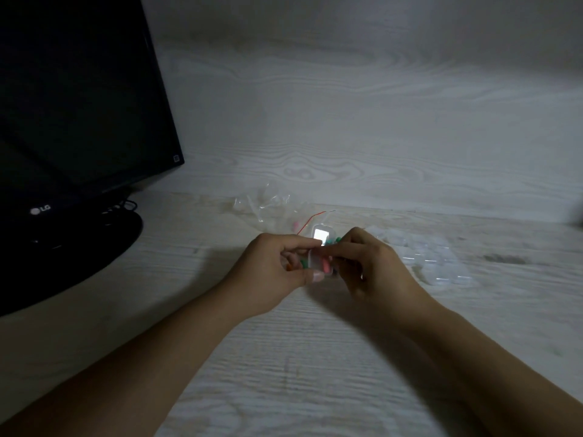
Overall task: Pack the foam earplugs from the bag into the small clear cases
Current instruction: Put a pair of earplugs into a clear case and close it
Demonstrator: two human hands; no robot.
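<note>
Left hand [277,269]: gripped the small clear case [319,257], fingers curled.
Right hand [366,263]: pinched the case's other side.
Earplugs [325,265]: pink one inside (blurred).

Two bare forearms were seen, no sleeves worn, left hand [277,266] and right hand [369,263] apparently ringless, short nails, detail dimmed.

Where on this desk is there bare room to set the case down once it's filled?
Bare desk lies between the forearms, below the left hand and right hand gripping the case. More to the far right, past the spare cases. Crowded behind the hands, around the bag, and left by the monitor.
</note>
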